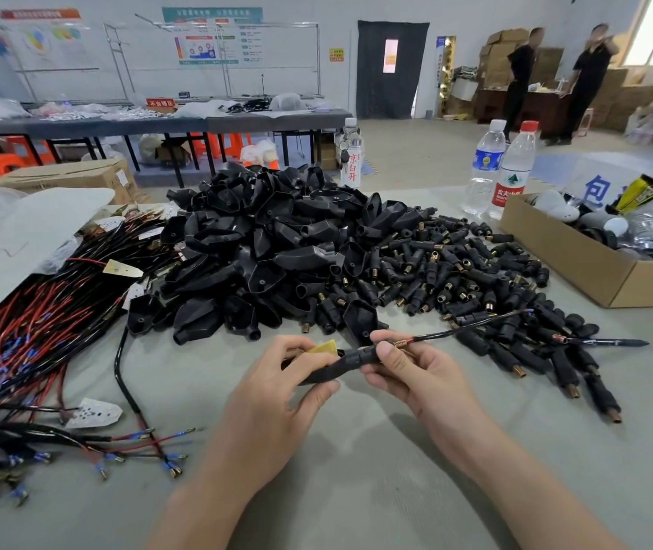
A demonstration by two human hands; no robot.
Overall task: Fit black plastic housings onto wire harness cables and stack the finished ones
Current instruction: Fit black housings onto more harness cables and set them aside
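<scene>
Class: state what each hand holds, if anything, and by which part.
Both hold one black housing. The left hand grips its wide end, beside the yellow board; the right hand pinches its narrow neck, where the cable exits.

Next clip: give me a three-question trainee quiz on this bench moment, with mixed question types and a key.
1. True or false: the left hand and the right hand both hold the same black housing.
2. On which side of the housing pile does the wire harness pile lie? A) the person's left B) the person's right C) behind it
3. What colour is the cap of the water bottle nearest the cardboard box?
Key: 1 true; 2 A; 3 red.
</scene>
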